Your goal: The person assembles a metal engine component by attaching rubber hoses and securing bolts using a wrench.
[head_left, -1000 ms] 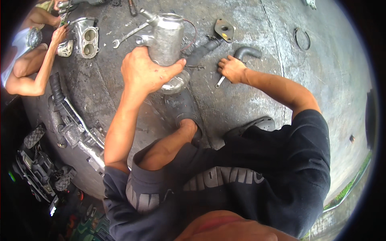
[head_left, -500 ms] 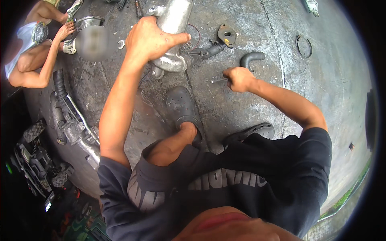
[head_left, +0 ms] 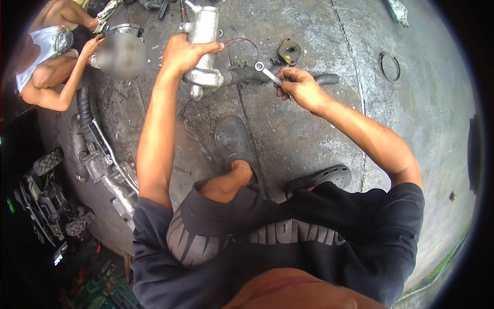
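Observation:
My left hand (head_left: 181,57) is wrapped round a silver metal cylinder housing (head_left: 207,32), its thumb lying across the front. The housing stands over the concrete floor, and a black hose (head_left: 242,75) runs from its lower end to the right. Pinched in the fingers of my right hand (head_left: 301,90) is a wrench (head_left: 271,76), its ring end pointing up and left, close to the hose. A thin reddish wire (head_left: 252,42) arcs between the housing and the wrench. Behind the right hand, part of a bent black hose (head_left: 328,79) shows.
A flat metal flange (head_left: 289,51) and a ring clamp (head_left: 389,67) lie on the floor to the right. My shoes (head_left: 234,136) are below. At the left, another person (head_left: 62,72) crouches by a metal part, with a pipe assembly (head_left: 105,165) and a toy-like vehicle (head_left: 46,195) lower down.
The housing has shifted left and downward with my left hand on it. My right hand has moved left and up slightly, turning so the wrench's ring end shows toward the hose.

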Motion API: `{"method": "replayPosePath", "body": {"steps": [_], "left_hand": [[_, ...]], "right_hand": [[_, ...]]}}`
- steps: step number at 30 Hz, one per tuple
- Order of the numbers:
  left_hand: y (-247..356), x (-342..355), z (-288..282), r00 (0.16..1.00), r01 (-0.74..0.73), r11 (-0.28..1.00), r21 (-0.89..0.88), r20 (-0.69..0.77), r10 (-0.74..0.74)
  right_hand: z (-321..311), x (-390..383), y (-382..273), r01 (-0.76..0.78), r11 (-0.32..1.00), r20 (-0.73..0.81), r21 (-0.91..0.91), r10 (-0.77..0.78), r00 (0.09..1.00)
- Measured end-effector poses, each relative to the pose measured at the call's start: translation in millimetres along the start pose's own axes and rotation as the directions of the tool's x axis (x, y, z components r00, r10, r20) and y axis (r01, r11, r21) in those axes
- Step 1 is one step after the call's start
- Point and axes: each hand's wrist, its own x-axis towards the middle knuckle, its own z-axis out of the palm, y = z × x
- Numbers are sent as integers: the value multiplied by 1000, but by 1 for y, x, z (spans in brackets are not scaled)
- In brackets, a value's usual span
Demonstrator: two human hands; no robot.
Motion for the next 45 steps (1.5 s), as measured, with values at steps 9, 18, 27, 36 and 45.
{"method": "replayPosePath", "body": {"steps": [9, 18, 27, 36, 45], "left_hand": [[-9, -3, 8, 998, 38, 999, 9, -42, -37], [-4, -8, 7, 999, 21, 998, 56, -46, -19], [0, -11, 8, 997, -15, 998, 57, -70, 19], [3, -14, 7, 997, -5, 994, 105, -78, 14], [3, -17, 5, 998, 46, 995, 88, -45, -42]], "right_hand": [[15, 16, 13, -3, 999, -100, -43, -1, 995], [19, 25, 28, -39, 981, -23, 190, 44, 999], [27, 29, 30, 0, 964, 7, 265, -2, 1000], [46, 24, 36, 34, 934, -7, 355, -34, 999], [57, 34, 47, 132, 922, -44, 363, -125, 991]]}}
